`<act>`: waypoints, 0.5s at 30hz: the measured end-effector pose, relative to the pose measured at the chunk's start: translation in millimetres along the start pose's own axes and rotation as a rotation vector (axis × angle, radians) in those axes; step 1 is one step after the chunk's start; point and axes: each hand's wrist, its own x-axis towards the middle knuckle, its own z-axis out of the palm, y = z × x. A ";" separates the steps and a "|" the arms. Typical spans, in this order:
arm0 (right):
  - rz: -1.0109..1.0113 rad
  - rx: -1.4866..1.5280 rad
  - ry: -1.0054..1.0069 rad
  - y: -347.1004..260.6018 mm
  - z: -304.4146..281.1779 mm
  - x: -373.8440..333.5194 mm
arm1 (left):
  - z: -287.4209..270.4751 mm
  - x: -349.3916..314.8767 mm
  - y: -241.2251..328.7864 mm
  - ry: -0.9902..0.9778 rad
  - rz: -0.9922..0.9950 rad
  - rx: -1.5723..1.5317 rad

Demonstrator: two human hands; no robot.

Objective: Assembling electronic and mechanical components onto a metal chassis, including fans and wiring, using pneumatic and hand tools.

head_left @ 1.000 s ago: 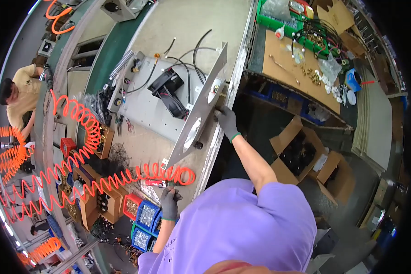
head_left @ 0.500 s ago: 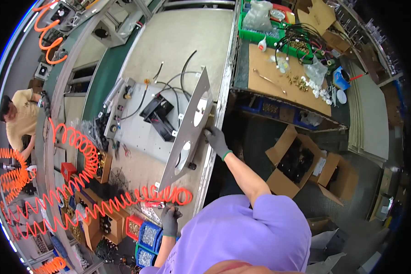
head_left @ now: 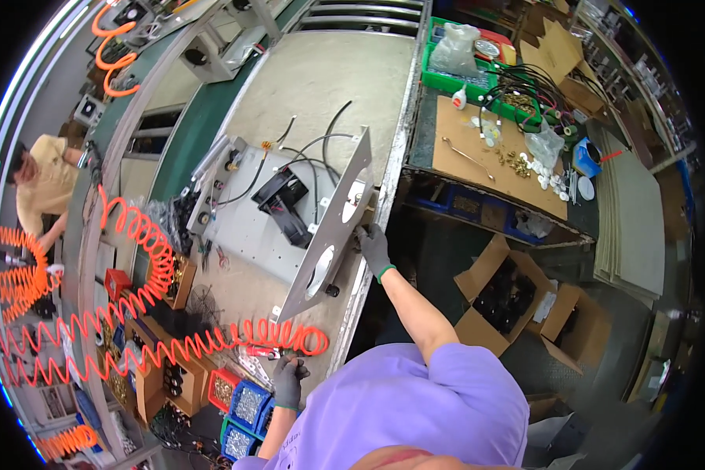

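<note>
A grey metal panel [head_left: 329, 235] with two large round holes stands on edge on the workbench, in front of a flat metal base plate [head_left: 247, 223]. My right hand [head_left: 376, 252], in a grey glove with a green cuff, is closed at the near side of the panel; its fingertips are partly hidden. Behind the panel, a black plastic fan housing [head_left: 284, 205] and dark cables [head_left: 315, 168] lie on the base plate. My left hand [head_left: 288, 382], gloved too, is closed beside a red-handled tool [head_left: 262, 352] and the coiled orange air hose [head_left: 309, 339]. Whatever its fingers hold is too small to tell.
Blue bins [head_left: 249, 403] of small metal parts stand left of my body. At right, a side table carries cardboard [head_left: 466, 145], green trays [head_left: 454, 78] and fittings. Open cartons [head_left: 497, 290] sit on the floor. A co-worker [head_left: 45, 184] stands far left.
The whole view has shifted slightly as the head moved. Both hands keep nearly the same places, the right at the panel and the left near the red-handled tool.
</note>
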 end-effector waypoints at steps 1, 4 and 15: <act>-0.021 -0.158 -0.008 -5.4 0.6 -4.8 | -3.8 -3.7 -5.0 0.016 0.007 -0.021; -0.165 -0.418 -0.069 35.1 -10.7 16.1 | -18.6 -4.1 -15.0 0.108 0.013 -0.047; 0.195 -0.264 -0.121 -15.8 -4.4 16.5 | -46.8 12.4 -11.4 0.291 0.101 -0.093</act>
